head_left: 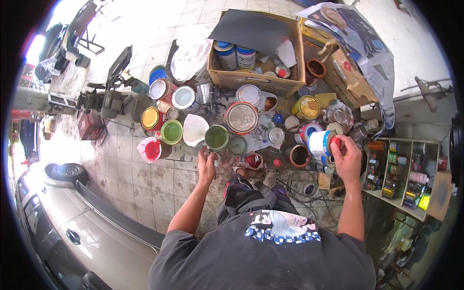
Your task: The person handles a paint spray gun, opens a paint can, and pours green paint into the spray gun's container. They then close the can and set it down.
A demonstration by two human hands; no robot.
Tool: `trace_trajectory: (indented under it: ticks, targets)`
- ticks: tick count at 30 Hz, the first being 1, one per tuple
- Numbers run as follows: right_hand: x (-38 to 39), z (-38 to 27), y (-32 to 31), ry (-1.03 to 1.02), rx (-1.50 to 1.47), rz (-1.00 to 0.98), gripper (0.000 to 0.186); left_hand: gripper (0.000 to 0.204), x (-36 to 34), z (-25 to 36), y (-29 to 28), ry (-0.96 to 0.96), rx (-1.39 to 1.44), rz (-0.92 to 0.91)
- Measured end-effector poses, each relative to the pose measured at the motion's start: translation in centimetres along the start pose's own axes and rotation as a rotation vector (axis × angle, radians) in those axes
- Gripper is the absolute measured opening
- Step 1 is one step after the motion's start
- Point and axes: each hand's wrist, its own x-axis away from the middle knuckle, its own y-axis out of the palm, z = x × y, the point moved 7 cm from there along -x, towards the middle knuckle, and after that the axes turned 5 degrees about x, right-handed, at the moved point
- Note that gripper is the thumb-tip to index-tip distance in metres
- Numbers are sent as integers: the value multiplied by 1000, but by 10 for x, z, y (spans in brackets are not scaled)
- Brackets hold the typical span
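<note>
My right hand (347, 157) is closed on a small white and blue paint can (319, 143), raised and tilted at the right side of the table. A small red piece (336, 141) shows by its fingertips. My left hand (206, 166) is at the table's near edge, fingers bent, just below a can with a green inside (216, 137). What those fingers grip is hidden. A small clear cup (216, 159) lies beside them. Left of the green can are a white pouring cup (195, 129) and another green-topped can (172, 132). A cup of dark red paint (253, 160) stands between my hands.
An open cardboard box (256, 82) with cans stands at the back. A large round tin (242, 118) sits mid-table, and a cup of red paint (152, 150) at the left. A shelf of bottles (401, 176) is to the right, a parked car (82, 227) to the left.
</note>
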Motion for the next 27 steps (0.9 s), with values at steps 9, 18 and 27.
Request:
trace_trajectory:
  ticks: [9, 18, 27]
  targets:
    - [76, 31, -11, 98, -107, 60, 25, 65, 2, -34, 68, -39, 71, 391]
    - [102, 22, 10, 33, -138, -43, 28, 72, 15, -14, 88, 18, -176, 505]
    - [121, 14, 20, -19, -194, -72, 28, 90, 49, 27, 79, 86, -210, 487]
